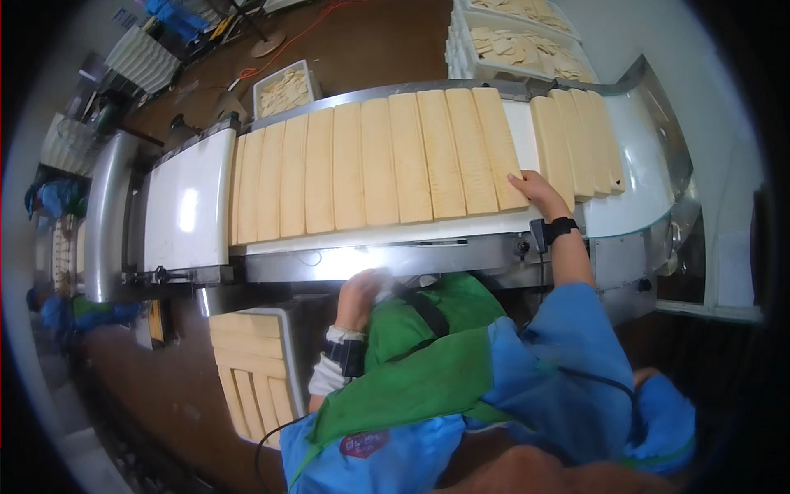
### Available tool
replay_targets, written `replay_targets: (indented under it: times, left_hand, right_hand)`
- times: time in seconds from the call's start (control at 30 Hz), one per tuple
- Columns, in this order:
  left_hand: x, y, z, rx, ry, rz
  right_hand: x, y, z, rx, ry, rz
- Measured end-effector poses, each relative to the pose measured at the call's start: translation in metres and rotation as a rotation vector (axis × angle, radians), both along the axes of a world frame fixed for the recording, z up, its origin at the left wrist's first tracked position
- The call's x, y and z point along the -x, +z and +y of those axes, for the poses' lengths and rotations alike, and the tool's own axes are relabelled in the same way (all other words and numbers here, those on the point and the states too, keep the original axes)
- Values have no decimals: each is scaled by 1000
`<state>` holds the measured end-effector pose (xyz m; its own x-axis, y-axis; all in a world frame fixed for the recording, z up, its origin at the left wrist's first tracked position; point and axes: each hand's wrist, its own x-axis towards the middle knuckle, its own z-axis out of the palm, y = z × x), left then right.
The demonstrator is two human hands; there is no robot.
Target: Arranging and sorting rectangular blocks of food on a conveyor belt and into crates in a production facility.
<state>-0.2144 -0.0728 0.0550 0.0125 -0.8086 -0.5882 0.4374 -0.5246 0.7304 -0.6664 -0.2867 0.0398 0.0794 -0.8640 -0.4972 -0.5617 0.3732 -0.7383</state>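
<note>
A row of long pale-yellow food slabs (378, 160) lies side by side across a white conveyor belt (382, 228). My right hand (540, 190) is at the near right corner of the row's last slab (498, 148), its thumb on the top and its other fingers partly hidden at the side. Beyond a gap of bare belt lies a second, shorter group of slabs (574, 145), just right of that hand. My left hand (360, 298) is low beside the conveyor's metal front rail (296, 262), against my green apron (426, 327); its fingers are blurred and partly hidden.
A crate (287, 352) of stacked slabs stands on the floor at lower left. Behind the conveyor are a small bin (310, 80) and larger white crates (460, 46) with thin pale pieces. An orange cable (296, 31) crosses the floor. People in blue (55, 312) are at far left.
</note>
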Motion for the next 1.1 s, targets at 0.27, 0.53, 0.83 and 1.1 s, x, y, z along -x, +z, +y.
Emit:
replay_targets:
  times: [0.27, 0.53, 0.83, 1.1]
  left_hand:
    - [-4, -17, 4, 18, 94, 112]
    - [-29, -3, 23, -8, 268, 142]
    - [-49, -8, 51, 8, 384, 99]
    - [-77, -7, 74, 8, 485, 11]
  right_hand:
    - [-191, 16, 57, 881, 528, 550]
    - [-236, 8, 45, 950, 729, 576]
    - [-312, 0, 55, 1018, 822, 429]
    - [-339, -12, 51, 1011, 888, 635]
